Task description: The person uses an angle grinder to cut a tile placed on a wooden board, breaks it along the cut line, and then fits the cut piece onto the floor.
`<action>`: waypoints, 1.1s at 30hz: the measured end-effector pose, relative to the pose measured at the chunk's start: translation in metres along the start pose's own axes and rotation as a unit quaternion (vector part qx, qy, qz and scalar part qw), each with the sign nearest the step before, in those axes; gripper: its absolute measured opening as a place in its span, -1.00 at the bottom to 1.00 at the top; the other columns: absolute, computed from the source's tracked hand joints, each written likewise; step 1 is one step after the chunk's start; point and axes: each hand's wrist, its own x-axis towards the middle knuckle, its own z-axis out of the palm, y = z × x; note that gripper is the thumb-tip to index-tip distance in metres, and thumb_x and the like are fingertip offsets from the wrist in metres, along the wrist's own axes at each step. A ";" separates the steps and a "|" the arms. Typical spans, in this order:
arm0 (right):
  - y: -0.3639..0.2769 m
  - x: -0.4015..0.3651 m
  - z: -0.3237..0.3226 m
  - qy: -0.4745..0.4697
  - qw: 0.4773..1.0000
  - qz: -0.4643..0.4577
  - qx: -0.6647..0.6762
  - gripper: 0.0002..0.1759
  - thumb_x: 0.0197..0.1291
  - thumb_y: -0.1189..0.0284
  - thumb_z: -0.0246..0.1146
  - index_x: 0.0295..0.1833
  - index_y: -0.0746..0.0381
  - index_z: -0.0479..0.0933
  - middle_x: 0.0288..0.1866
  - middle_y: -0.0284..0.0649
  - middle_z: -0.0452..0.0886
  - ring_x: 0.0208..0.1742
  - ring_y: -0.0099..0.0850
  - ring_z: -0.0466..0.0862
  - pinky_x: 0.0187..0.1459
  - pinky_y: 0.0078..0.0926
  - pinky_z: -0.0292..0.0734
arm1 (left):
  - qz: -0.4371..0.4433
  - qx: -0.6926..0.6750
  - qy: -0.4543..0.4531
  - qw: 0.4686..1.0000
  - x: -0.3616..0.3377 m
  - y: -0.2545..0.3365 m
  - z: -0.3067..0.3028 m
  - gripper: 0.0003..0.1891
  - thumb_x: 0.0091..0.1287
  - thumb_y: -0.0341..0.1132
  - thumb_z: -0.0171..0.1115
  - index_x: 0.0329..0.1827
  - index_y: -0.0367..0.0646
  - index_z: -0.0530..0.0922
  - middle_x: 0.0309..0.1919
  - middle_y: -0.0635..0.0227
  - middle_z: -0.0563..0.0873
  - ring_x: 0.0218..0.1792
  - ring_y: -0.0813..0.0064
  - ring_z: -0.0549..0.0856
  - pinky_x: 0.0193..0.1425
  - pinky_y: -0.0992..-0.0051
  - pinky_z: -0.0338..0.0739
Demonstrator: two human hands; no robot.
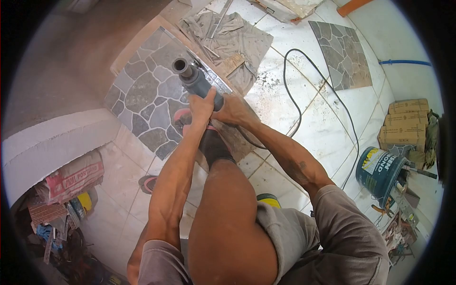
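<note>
The power tool [203, 89] is held above the patterned tile [156, 88], just inside the tile's edge that is bordered by a metal strip [199, 59], and its long axis is set roughly parallel to that edge. Both hands are closed around it: the body is wrapped by the left hand [202, 107], which is placed further in over the tile and nearer the tool's open-mouthed end, while the rear is clasped by the right hand [232, 109], which is set closer to the strip side. From this double grip, the tool is pointed away from the person, toward the tile's far corner. Whether a switch is being pressed cannot be told, and whether the strip is touched by the tool is not clearly shown. A foot in a dark sock [216, 146] is planted by the tile's near end (whether on the tile or beside it is hidden). The tool is seen as a stout, dark grey cylinder, ended by a paler, round, hollow collar; a black cord [298, 102] is looped across the floor beyond the tile's strip side. The tile is marked with irregular grey stone shapes, parted by pale lines.
</note>
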 end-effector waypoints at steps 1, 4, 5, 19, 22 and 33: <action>0.001 0.000 0.000 -0.007 1.000 0.005 -0.003 -0.10 -0.26 -0.17 0.49 -0.07 0.47 0.62 -0.19 0.22 0.72 -0.09 0.05 0.76 -0.05 -0.11 0.64 | 0.003 0.001 -0.003 1.000 -0.001 0.000 0.000 -0.49 0.23 -0.08 0.45 -0.24 -0.53 0.67 -0.25 -0.09 0.75 -0.22 0.22 0.74 -0.08 0.27 0.60; 0.007 0.001 0.002 -0.017 1.000 0.017 -0.012 -0.07 -0.27 -0.19 0.48 -0.05 0.49 0.61 -0.17 0.22 0.72 -0.08 0.05 0.76 -0.04 -0.12 0.64 | -0.017 -0.005 0.012 1.000 -0.006 0.002 0.002 -0.47 0.23 -0.07 0.46 -0.20 -0.55 0.65 -0.22 -0.12 0.74 -0.18 0.20 0.74 -0.05 0.27 0.60; 0.009 0.001 0.004 -0.014 1.000 0.018 -0.015 -0.06 -0.27 -0.19 0.48 -0.05 0.50 0.60 -0.16 0.22 0.72 -0.08 0.05 0.76 -0.04 -0.12 0.64 | -0.027 -0.006 0.007 1.000 -0.006 0.003 0.002 -0.46 0.22 -0.07 0.46 -0.18 -0.57 0.64 -0.21 -0.12 0.74 -0.18 0.20 0.74 -0.04 0.27 0.60; 0.019 -0.004 0.011 -0.015 0.999 0.028 -0.009 -0.08 -0.26 -0.16 0.49 -0.01 0.47 0.60 -0.14 0.21 0.72 -0.04 0.05 0.74 0.01 -0.14 0.63 | -0.036 -0.017 -0.029 0.999 -0.016 0.000 0.003 -0.39 0.21 -0.08 0.48 -0.01 -0.58 0.56 -0.12 -0.12 0.72 -0.12 0.18 0.73 0.00 0.27 0.60; 0.019 -0.012 0.008 -0.021 0.999 0.024 0.007 -0.10 -0.25 -0.14 0.48 0.00 0.46 0.60 -0.14 0.20 0.72 -0.05 0.05 0.74 0.01 -0.16 0.63 | -0.009 0.030 0.037 0.999 -0.024 0.001 0.008 -0.40 0.21 -0.10 0.48 0.03 -0.54 0.55 -0.09 -0.11 0.71 -0.08 0.19 0.72 0.05 0.27 0.58; 0.012 -0.018 0.001 -0.029 0.998 0.045 -0.018 -0.08 -0.26 -0.16 0.50 0.01 0.46 0.59 -0.14 0.21 0.72 -0.04 0.06 0.74 0.01 -0.15 0.62 | -0.068 -0.070 -0.087 0.991 -0.019 -0.008 0.006 -0.09 0.13 0.12 0.49 0.12 -0.70 0.38 0.13 -0.40 0.53 0.21 -0.13 0.55 0.33 0.19 0.40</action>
